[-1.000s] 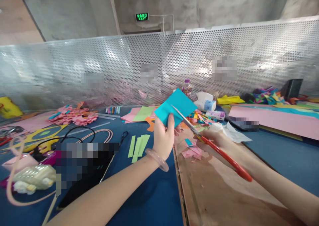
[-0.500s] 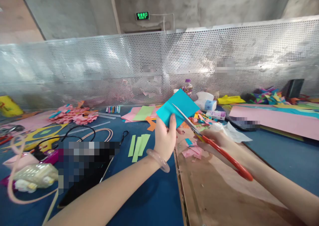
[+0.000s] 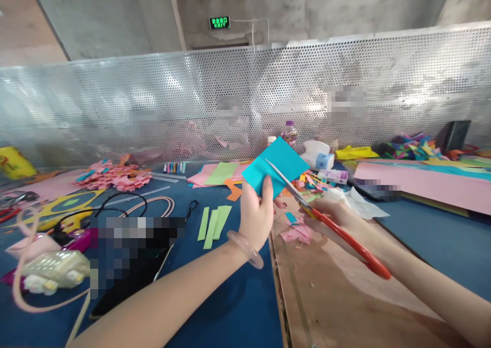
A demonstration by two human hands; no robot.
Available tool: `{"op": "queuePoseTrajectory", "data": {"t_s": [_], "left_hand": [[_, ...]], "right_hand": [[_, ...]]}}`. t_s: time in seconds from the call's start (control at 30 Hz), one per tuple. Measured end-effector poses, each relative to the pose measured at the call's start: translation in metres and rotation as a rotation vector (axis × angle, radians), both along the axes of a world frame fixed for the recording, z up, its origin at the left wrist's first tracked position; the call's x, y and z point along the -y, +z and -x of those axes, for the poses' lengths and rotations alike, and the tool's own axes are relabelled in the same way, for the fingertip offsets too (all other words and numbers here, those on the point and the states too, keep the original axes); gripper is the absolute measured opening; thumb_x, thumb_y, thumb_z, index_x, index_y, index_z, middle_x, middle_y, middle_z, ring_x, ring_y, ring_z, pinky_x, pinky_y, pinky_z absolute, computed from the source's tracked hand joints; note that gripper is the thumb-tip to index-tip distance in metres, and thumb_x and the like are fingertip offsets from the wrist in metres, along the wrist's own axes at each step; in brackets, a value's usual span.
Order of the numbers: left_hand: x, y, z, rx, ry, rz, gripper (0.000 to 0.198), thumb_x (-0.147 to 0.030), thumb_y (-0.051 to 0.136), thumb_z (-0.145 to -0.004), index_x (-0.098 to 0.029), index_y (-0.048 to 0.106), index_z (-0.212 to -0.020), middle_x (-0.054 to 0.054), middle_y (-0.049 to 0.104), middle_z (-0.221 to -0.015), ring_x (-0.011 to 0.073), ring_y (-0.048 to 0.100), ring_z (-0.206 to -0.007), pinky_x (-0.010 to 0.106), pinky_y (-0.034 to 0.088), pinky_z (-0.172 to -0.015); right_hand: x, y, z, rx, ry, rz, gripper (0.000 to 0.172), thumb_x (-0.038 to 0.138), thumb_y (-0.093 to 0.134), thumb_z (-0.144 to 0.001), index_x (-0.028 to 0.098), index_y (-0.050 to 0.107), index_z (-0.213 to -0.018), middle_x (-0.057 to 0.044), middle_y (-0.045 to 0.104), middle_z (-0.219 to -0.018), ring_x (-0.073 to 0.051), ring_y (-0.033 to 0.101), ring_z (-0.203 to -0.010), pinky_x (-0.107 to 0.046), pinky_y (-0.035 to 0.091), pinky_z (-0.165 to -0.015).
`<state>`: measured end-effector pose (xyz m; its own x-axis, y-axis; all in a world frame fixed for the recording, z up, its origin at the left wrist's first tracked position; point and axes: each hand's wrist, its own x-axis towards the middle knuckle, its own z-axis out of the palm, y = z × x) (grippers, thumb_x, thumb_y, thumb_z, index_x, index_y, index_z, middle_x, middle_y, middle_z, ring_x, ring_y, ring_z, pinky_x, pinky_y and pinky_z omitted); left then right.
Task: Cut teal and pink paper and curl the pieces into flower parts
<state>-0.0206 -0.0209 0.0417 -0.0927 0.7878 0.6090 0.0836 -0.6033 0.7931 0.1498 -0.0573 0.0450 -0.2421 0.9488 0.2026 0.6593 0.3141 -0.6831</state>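
A piece of bright blue paper [image 3: 286,156] is raised above the table, pinched near its lower edge by my left hand [image 3: 258,210], the thumb lying on its face. My right hand [image 3: 330,217] grips scissors [image 3: 341,233] with long red handles. Their metal blades point up and left and overlap the front of the paper; whether they touch it I cannot tell. Below the hands lie pink paper scraps [image 3: 297,231] with a small blue bit. Left of my left wrist are several light green paper strips [image 3: 215,224].
A perforated metal screen [image 3: 153,113] stands along the back. On the left are a black device [image 3: 134,271], a clear plastic bag [image 3: 56,271] and a pink paper pile [image 3: 115,177]. At right are tissues [image 3: 318,156], a crumpled white sheet [image 3: 356,202] and pink sheets [image 3: 425,184].
My left hand and the blue paper have shifted very slightly to the right. The scissors hold almost the same pose across the paper.
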Motion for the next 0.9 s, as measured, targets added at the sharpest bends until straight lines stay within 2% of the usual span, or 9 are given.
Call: {"op": "queuePoseTrajectory", "data": {"t_s": [0.4, 0.53, 0.77, 0.9], "left_hand": [[-0.0008, -0.0026, -0.0007, -0.014, 0.022, -0.057, 0.009, -0.028, 0.044, -0.087, -0.02, 0.047, -0.084, 0.003, 0.06, -0.087, 0.0121, 0.057, -0.078, 0.026, 0.043, -0.076], [-0.0023, -0.0039, -0.001, -0.016, 0.01, -0.029, 0.011, -0.03, 0.043, -0.087, -0.02, 0.047, -0.083, 0.004, 0.061, -0.086, 0.012, 0.057, -0.074, 0.027, 0.045, -0.072], [-0.0005, 0.0002, -0.0014, -0.016, 0.003, -0.068, 0.009, -0.027, 0.044, -0.087, -0.019, 0.049, -0.084, 0.004, 0.061, -0.087, 0.0124, 0.058, -0.082, 0.027, 0.045, -0.077], [-0.0007, 0.0001, -0.0009, -0.02, 0.002, -0.051, 0.012, -0.029, 0.045, -0.086, -0.019, 0.048, -0.08, 0.003, 0.061, -0.082, 0.0121, 0.058, -0.076, 0.026, 0.045, -0.074]], "right_hand": [[-0.0003, -0.0021, -0.0003, 0.018, -0.018, -0.009, 0.026, 0.026, 0.047, -0.078, 0.019, 0.063, -0.097, -0.005, 0.065, -0.093, -0.022, 0.06, -0.084, -0.028, 0.044, -0.066], [-0.0004, -0.0023, 0.0003, 0.032, -0.028, -0.011, 0.025, 0.027, 0.047, -0.078, 0.018, 0.063, -0.096, -0.004, 0.066, -0.088, -0.022, 0.06, -0.081, -0.028, 0.044, -0.065], [-0.0029, -0.0051, 0.0004, 0.037, -0.024, -0.052, 0.027, 0.028, 0.046, -0.077, 0.016, 0.063, -0.095, -0.005, 0.065, -0.083, -0.02, 0.06, -0.074, -0.027, 0.043, -0.06], [-0.0037, -0.0069, -0.0008, 0.04, -0.029, -0.054, 0.025, 0.027, 0.046, -0.076, 0.016, 0.063, -0.092, -0.003, 0.064, -0.08, -0.019, 0.058, -0.071, -0.026, 0.042, -0.058]]}}
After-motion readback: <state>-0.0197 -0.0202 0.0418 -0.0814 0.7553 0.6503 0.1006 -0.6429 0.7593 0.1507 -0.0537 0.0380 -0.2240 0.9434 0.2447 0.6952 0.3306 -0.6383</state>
